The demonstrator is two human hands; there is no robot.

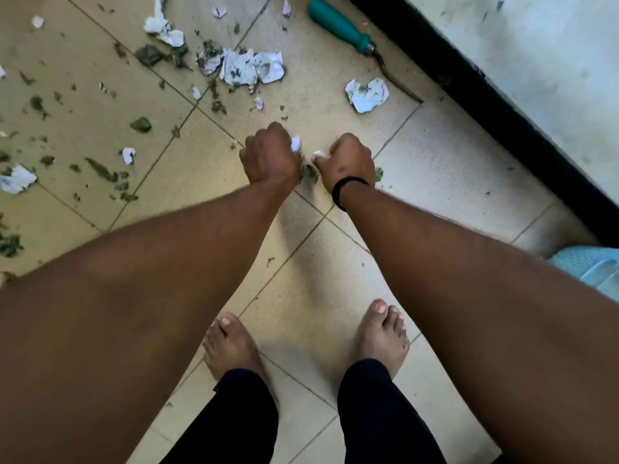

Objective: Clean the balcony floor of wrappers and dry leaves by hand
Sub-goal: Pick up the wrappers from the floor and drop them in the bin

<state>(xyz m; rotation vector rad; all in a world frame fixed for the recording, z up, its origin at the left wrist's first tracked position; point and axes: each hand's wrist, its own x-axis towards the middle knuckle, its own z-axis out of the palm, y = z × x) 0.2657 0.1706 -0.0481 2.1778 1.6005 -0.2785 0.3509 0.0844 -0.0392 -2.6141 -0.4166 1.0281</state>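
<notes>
Both my hands reach down to the tiled balcony floor. My left hand has its fingers curled round a small white paper scrap. My right hand, with a black band on the wrist, pinches another white scrap. A dry leaf lies on the floor between the two wrists. More crumpled white wrappers lie beyond: a big cluster, one to the right, one at the top. Dry leaf bits are scattered over the left tiles.
A teal-handled tool lies at the top by the black skirting of the white wall. My bare feet stand on the near tiles. A light blue object sits at the right edge. Another wrapper lies far left.
</notes>
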